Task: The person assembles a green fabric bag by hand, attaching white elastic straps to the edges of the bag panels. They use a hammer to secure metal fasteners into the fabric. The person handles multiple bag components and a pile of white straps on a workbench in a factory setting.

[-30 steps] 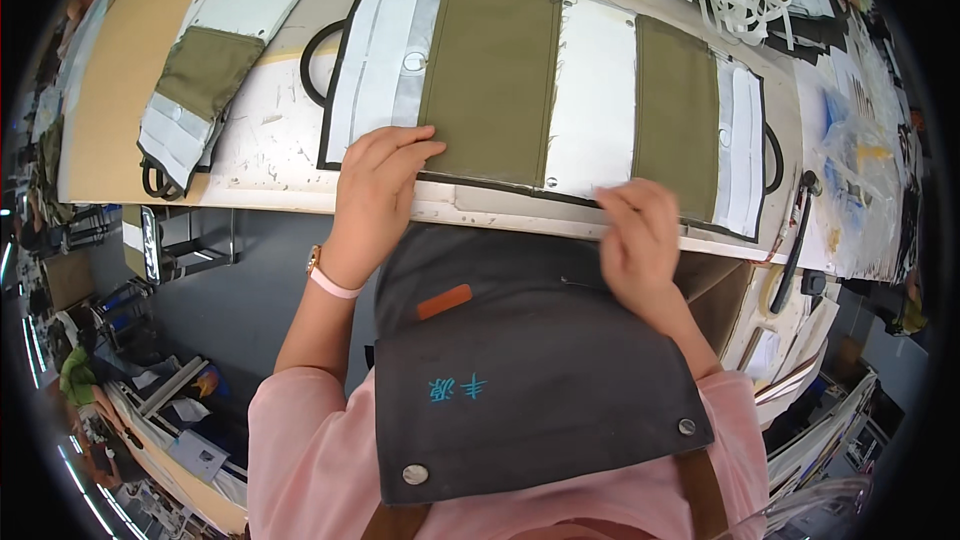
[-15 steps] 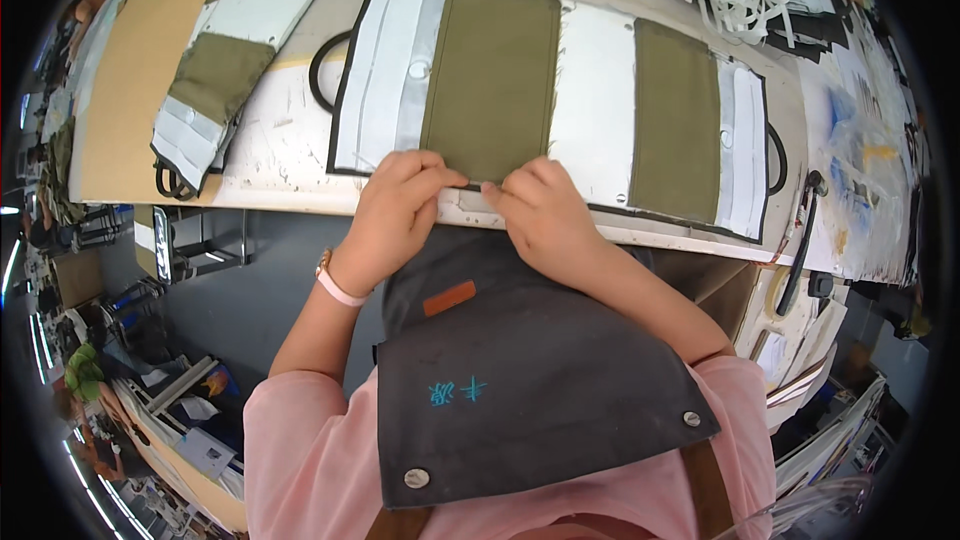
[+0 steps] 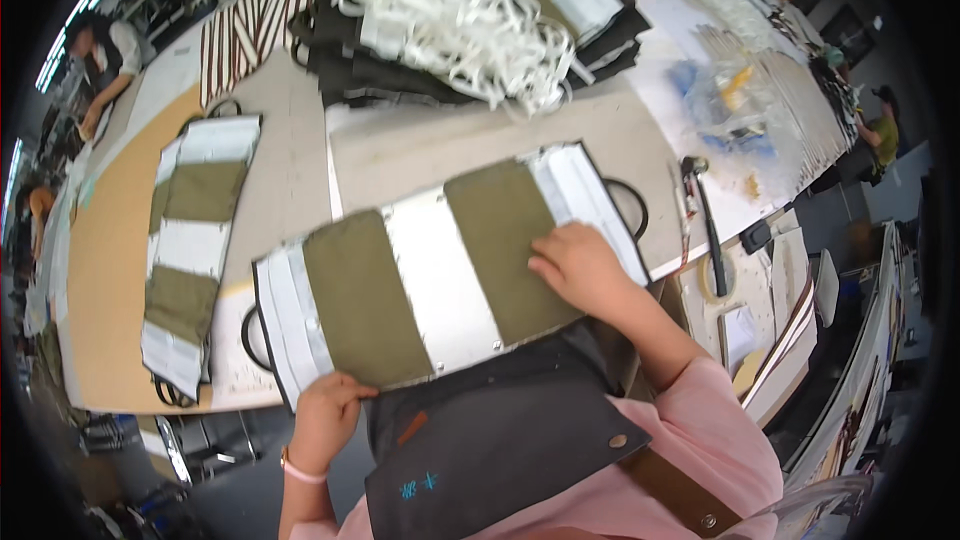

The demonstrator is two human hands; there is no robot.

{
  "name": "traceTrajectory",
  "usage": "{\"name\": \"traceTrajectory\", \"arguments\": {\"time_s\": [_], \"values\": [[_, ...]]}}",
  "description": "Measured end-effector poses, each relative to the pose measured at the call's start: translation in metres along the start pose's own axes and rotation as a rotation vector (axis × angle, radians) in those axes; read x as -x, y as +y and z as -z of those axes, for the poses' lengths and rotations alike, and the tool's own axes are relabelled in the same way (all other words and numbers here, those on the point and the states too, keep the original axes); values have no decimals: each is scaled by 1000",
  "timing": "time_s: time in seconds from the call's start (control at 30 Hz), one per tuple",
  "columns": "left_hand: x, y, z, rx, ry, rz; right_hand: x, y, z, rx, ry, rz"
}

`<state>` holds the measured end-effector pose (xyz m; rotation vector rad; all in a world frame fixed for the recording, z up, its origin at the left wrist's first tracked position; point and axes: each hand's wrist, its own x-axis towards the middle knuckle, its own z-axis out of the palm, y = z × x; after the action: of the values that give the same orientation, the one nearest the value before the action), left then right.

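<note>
A flat fabric bag [image 3: 430,275] lies slanted across the table's near edge. It has olive and white bands, pale strips, black edging and a black loop handle at each end. At its near left part, my left hand [image 3: 328,418] has thumb and fingers closed on the edge. My right hand [image 3: 583,272] rests on top of the right olive band, near the right pale strip, its thumb apart from the fingers. A similar bag [image 3: 190,250], folded narrow, lies to the left.
A tangled heap of white strips [image 3: 470,25] sits on dark fabric [image 3: 390,90] at the back. Clear plastic bags [image 3: 735,105] and a black-handled hammer [image 3: 708,230] are on the right. Striped cloth [image 3: 245,30] lies at the back left, near another person [image 3: 105,60].
My hands have moved apart from a shared pinch at the bag's near edge, the right one onto its face. The bag is now tilted, and my view has shifted toward the back.
</note>
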<state>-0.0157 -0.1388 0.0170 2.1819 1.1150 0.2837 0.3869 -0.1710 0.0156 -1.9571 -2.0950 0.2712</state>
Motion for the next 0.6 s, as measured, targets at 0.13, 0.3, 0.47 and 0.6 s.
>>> {"name": "traceTrajectory", "arguments": {"time_s": [0.13, 0.3, 0.47, 0.6], "values": [[-15, 5, 17, -78, -123, -75, -6, 11, 39, -196, -165, 41], [-67, 56, 49, -185, -52, -304, -72, 14, 80, -328, 339, 68], [-166, 112, 36, -254, 30, -753, -170, 49, 85, -541, 572, -228], [-245, 138, 37, -567, 273, -868, -201, 53, 33, -125, 504, -193]]}}
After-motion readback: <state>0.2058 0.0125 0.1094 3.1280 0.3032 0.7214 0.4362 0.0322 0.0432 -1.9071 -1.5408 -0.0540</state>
